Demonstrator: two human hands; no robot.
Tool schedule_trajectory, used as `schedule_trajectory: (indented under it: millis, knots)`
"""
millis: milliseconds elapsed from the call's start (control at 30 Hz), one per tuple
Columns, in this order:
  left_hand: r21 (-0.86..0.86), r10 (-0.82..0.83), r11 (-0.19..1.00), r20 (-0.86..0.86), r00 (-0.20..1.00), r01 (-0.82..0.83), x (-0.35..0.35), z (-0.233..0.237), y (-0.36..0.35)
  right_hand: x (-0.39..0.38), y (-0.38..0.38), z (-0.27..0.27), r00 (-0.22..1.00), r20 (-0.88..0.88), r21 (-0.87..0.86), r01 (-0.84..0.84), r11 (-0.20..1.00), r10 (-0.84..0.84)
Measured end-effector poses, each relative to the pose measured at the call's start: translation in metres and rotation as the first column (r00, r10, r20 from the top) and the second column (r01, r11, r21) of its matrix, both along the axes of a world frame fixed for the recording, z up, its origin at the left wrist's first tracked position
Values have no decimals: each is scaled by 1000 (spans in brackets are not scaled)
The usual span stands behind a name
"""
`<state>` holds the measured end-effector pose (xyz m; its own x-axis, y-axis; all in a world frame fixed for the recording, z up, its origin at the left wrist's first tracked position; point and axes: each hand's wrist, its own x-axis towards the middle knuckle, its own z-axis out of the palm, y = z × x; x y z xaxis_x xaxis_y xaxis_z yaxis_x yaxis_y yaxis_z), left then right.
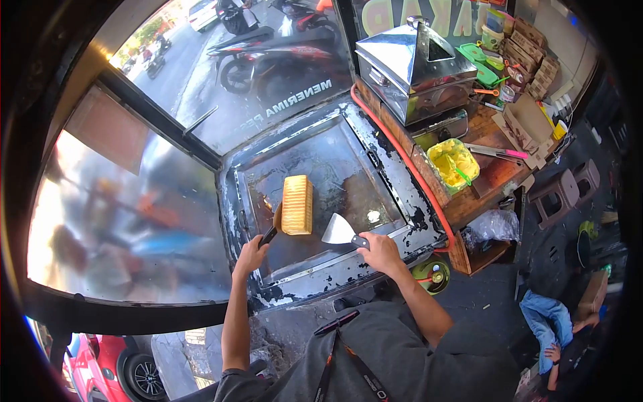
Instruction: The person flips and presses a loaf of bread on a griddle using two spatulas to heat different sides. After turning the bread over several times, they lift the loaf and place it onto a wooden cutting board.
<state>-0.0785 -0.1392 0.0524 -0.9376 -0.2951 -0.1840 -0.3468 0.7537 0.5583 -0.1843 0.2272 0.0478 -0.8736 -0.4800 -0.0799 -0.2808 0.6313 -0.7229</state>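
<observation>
On the dark metal griddle [328, 151] rests a ridged, golden loaf of bread [297, 205]. My left hand [252, 256] is closed on the dark handle of a spatula [276, 218], whose blade stands against the loaf's left side. My right hand [379, 253] grips the black handle of a scraper [339, 230]. The scraper's wide, pale blade is over the griddle, right of the loaf and apart from it.
A red hose [395, 144] runs along the griddle's right edge. Beyond it, a wooden counter [489, 174] holds a steel box [418, 70] and a tub of yellow spread [453, 166]. Glass panels border the left and far sides. A person sits at lower right.
</observation>
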Motion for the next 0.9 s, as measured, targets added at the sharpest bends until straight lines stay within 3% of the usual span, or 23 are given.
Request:
schedule_trajectory:
  millis: [100, 233, 333, 433, 533, 600, 733, 833, 900]
  knots:
    - [170, 84, 981, 60, 995, -93, 9, 14, -7, 1, 16, 12, 998, 53, 71, -33, 997, 29]
    - [42, 85, 996, -98, 992, -81, -2, 45, -8, 5, 25, 8, 981, 96, 30, -172, 985, 169]
    - [-73, -16, 997, -241, 970, -1, -37, 63, 4, 10, 2, -8, 937, 109, -44, -328, 944, 331]
    - [-166, -124, 983, -249, 961, 84, -86, 65, 21, 18, -46, -17, 885, 153, -100, -429, 898, 440]
    - [-362, -230, 918, -160, 960, 160, -137, 46, 33, 29, -94, -37, 902, 151, -208, -372, 905, 405]
    - [-464, -271, 862, -84, 959, 203, -155, 41, 33, 30, -110, -44, 953, 121, -205, -251, 946, 279]
    - [-605, -316, 747, 42, 948, 276, -170, 38, 24, 18, -84, -44, 993, 83, -186, -64, 981, 81]
    - [-645, -226, 727, 103, 969, 238, -162, 47, 8, -4, -38, -55, 993, 40, -204, 119, 972, -113]
    - [-540, -273, 774, 187, 944, 331, -153, 40, -18, -25, -7, -55, 969, -70, -188, 219, 957, -236]
